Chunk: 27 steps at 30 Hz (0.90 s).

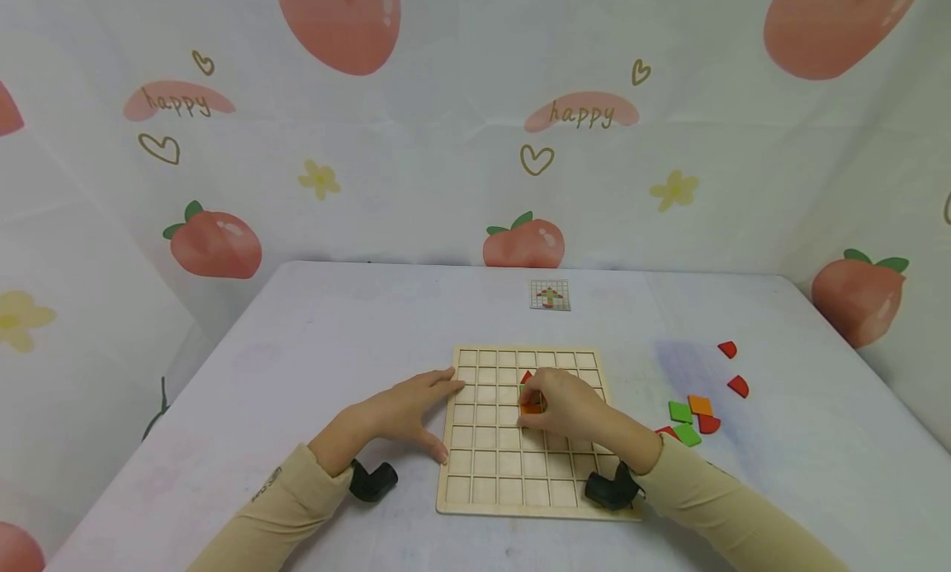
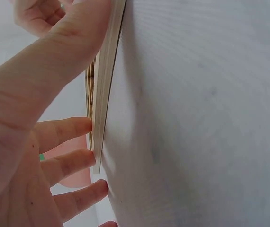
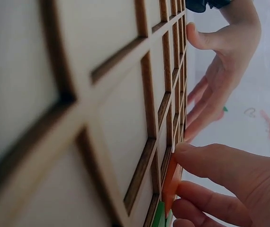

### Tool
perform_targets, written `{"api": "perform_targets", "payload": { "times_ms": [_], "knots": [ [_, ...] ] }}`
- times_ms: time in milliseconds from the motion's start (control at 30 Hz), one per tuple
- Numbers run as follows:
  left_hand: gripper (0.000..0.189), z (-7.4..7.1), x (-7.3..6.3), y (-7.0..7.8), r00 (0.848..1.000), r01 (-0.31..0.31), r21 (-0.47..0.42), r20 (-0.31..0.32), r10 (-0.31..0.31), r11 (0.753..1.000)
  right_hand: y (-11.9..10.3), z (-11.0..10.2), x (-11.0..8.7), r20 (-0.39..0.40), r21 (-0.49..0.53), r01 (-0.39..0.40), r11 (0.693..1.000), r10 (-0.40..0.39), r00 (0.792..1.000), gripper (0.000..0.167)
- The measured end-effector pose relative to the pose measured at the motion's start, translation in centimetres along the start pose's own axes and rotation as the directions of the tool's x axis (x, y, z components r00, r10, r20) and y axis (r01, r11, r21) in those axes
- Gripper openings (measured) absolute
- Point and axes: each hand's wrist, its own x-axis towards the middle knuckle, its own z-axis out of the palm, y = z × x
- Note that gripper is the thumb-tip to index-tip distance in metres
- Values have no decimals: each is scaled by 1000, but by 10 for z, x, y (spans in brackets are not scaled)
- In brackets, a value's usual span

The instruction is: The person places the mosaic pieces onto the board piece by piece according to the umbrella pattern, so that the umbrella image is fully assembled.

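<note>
A person's right hand (image 1: 562,399) pinches an orange tile (image 3: 171,176) between thumb and fingertips, at the middle of a wooden grid board (image 1: 479,463); whether the tile is fully seated in its square, I cannot tell. A green tile (image 3: 159,215) sits right beside it, and a red tile (image 1: 527,376) lies just beyond on the board. The left hand (image 1: 404,407), fingers spread and holding nothing, touches the board's left edge. Both wrists wear black devices (image 1: 374,481), below tan sleeves (image 1: 297,498). To the board's right, green, orange and red loose tiles (image 1: 700,404) lie in a group, partly behind the right sleeve, with two red ones farther off. A small picture card (image 1: 550,295) lies past the board on the white tabletop (image 1: 357,324). Behind hangs a white cloth (image 1: 431,143) printed with peaches, hearts, flowers and "happy".
</note>
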Motion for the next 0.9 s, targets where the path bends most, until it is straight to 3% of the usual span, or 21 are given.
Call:
{"api": "perform_targets", "payload": {
  "times_ms": [467, 900],
  "knots": [
    [98, 1, 1, -2, 1000, -11, 1, -1, 11, 1000, 0, -2, -1, -8, -11, -3, 1000, 3, 1000, 18],
    [98, -1, 0, 1, 1000, -8, 1, 4, 8, 1000, 18, -28, -12, -38, 85, -41, 996, 44, 998, 11]
  ]
}}
